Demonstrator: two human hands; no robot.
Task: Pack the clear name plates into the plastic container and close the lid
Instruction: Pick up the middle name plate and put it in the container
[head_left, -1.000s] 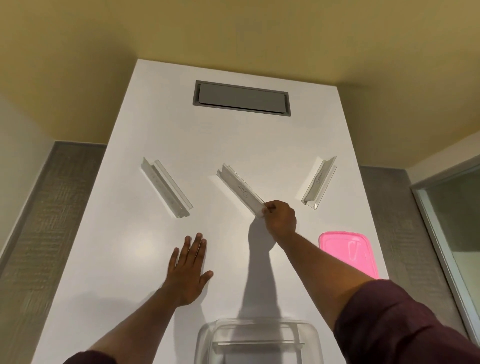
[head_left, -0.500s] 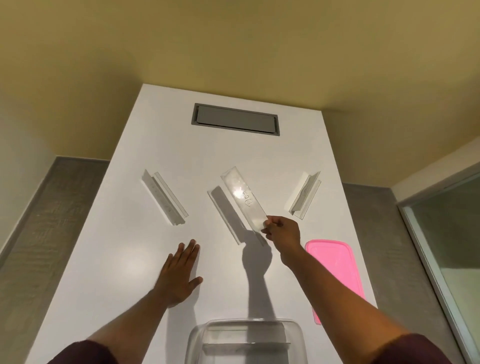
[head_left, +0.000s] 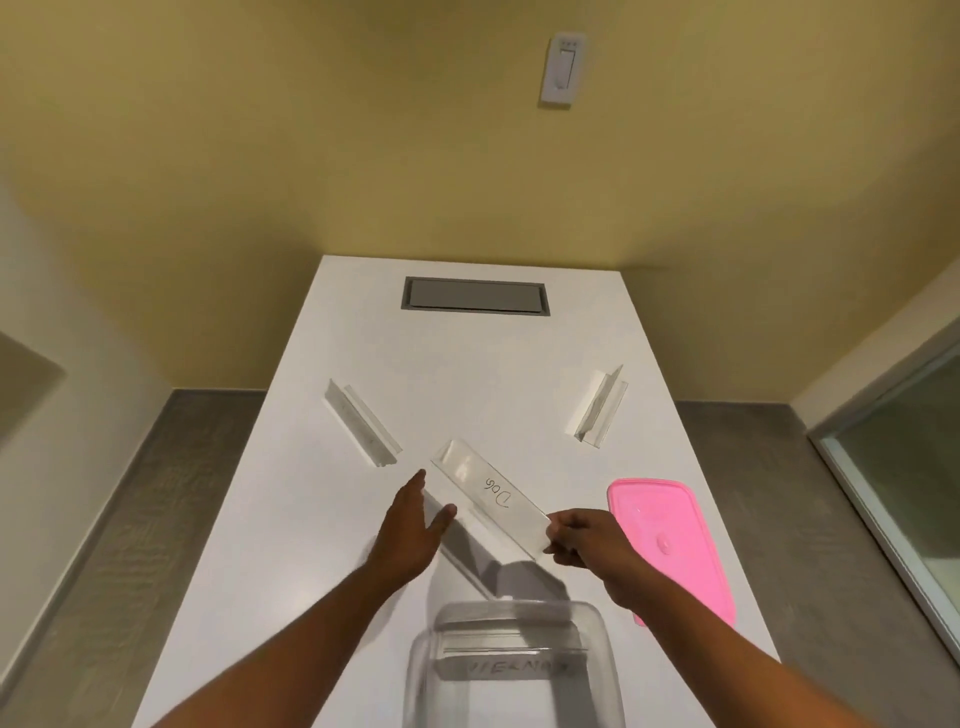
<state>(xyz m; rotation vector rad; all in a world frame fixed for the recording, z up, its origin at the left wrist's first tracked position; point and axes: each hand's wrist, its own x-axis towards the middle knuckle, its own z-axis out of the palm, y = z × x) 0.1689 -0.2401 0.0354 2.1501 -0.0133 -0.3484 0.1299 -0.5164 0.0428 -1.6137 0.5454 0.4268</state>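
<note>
My right hand (head_left: 584, 538) pinches the near end of a clear name plate (head_left: 485, 491) with handwriting on it, held in the air above the white table (head_left: 291, 519). My left hand (head_left: 410, 525) hovers open just left of that plate, fingers apart, holding nothing. The clear plastic container (head_left: 511, 670) stands at the near edge with one name plate lying inside it. Two more clear name plates rest on the table, one at the left (head_left: 363, 423) and one at the right (head_left: 600, 410). The pink lid (head_left: 670, 540) lies flat right of my right hand.
A grey recessed hatch (head_left: 475, 296) sits in the table's far end. Beyond it is a yellow wall with a white switch (head_left: 563, 70). Grey floor runs along both sides of the table, and a glass panel (head_left: 904, 483) stands at the right.
My right hand lifted the middle name plate off the table and brought it nearer. My left hand left the table and rose toward the plate. The camera tilted up.
</note>
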